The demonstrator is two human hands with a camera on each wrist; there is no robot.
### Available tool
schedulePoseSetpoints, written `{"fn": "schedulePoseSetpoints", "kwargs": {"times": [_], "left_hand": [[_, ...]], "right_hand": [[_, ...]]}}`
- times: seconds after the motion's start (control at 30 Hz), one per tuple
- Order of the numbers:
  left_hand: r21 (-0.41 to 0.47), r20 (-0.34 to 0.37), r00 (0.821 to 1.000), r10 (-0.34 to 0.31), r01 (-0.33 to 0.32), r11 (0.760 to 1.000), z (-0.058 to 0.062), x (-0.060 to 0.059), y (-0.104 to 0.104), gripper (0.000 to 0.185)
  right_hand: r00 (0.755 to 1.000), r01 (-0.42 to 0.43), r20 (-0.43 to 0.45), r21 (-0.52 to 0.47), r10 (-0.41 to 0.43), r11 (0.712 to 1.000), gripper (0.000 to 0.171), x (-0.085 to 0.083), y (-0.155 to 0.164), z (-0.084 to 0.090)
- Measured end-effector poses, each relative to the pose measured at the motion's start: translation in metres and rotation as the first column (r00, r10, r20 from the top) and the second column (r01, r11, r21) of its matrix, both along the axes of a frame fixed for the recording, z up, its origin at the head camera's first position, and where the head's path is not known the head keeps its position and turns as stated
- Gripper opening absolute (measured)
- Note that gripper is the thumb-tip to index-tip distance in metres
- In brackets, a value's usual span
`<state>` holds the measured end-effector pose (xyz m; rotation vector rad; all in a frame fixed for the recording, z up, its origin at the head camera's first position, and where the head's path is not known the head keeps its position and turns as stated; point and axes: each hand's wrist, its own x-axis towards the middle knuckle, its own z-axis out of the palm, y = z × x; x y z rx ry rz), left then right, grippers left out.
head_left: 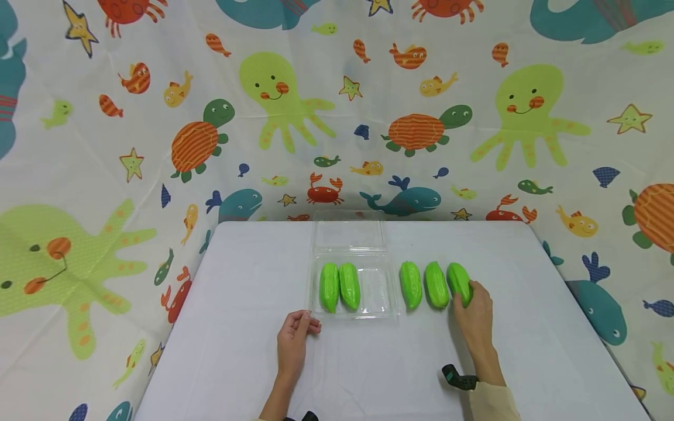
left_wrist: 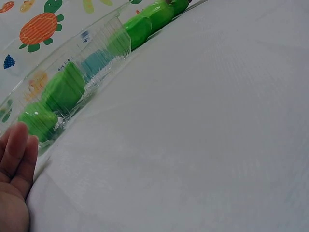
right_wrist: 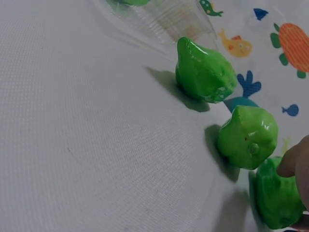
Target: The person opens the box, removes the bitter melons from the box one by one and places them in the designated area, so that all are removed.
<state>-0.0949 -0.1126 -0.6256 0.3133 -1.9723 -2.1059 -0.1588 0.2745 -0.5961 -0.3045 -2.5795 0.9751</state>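
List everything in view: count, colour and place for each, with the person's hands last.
green gourds in the container: 2, bright green, side by side in the left part of the tray.
green gourds on the table: 3, bright green, in a row right of the container; the rightmost is under the right hand's fingers.
clear plastic container: 1, transparent, lid hinged open toward the back, middle of the table.
table: 1, white cloth surface.
backdrop: 1, white with sea animals, behind and beside the table.
left hand: at the container's front left corner, fingers touching its edge.
right hand: on the rightmost gourd, fingers curled round its near end.
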Motion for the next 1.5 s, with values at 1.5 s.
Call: {"fn": "schedulePoseSetpoints", "kwargs": {"times": [1.5], "left_hand": [[-0.032, 0.010, 1.000, -0.001, 0.001, 0.999, 0.003, 0.002, 0.002, 0.030]], "right_hand": [[0.985, 0.038, -0.169, 0.010, -0.036, 0.999, 0.042, 0.001, -0.006, 0.021]]}}
